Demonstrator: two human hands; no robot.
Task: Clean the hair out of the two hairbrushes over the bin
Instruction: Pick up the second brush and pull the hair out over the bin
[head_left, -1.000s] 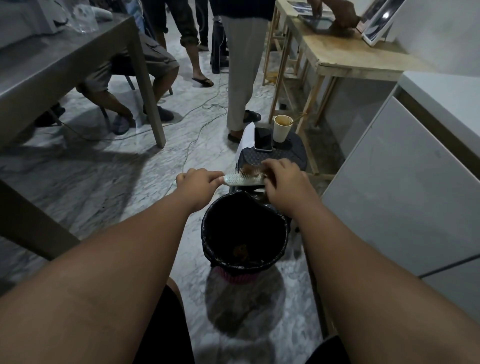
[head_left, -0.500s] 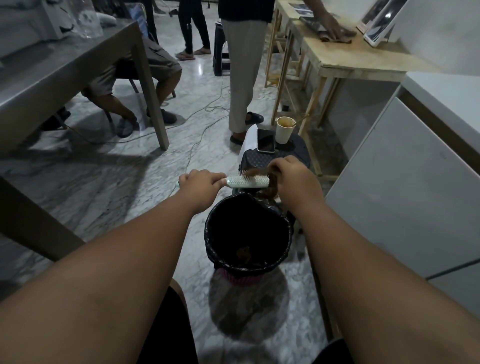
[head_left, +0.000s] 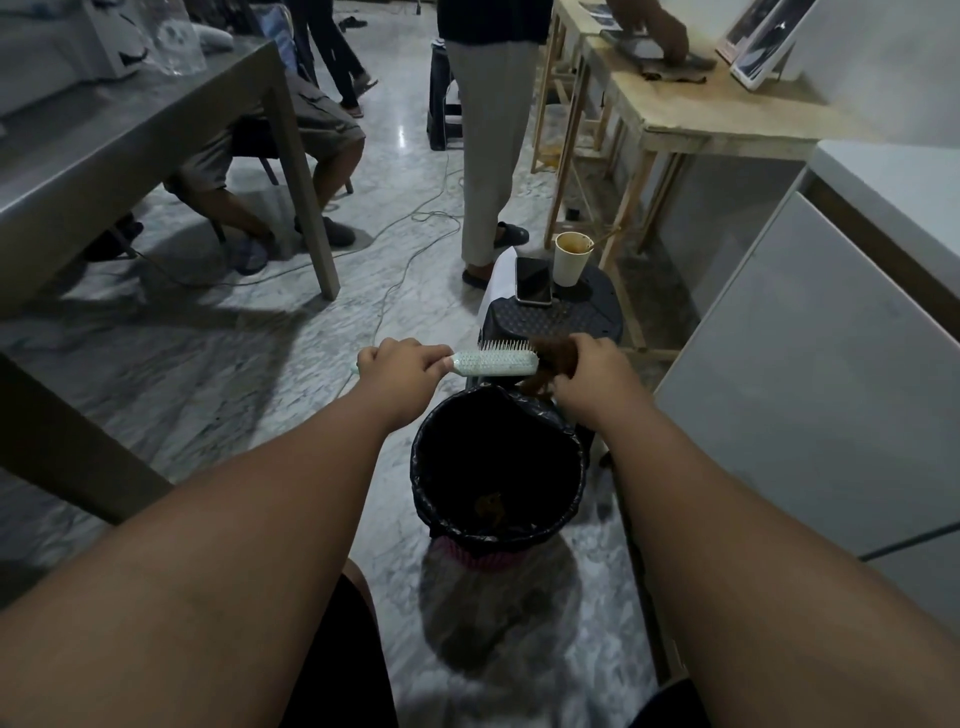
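Pulled clear of the bristles now, the hair clump sits clamped in the right hand's grip beside the hairbrush; left hand clamps its handle above the bin.

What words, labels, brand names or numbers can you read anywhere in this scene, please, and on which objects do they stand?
None can be read.
The pale green plastic hairbrush, the black-lined round bin, the cream paper cup and the dark-screened phone show no lettering.
The framed prints on the wooden table and the clear bag on the grey table bear marks too small and blurred to read.
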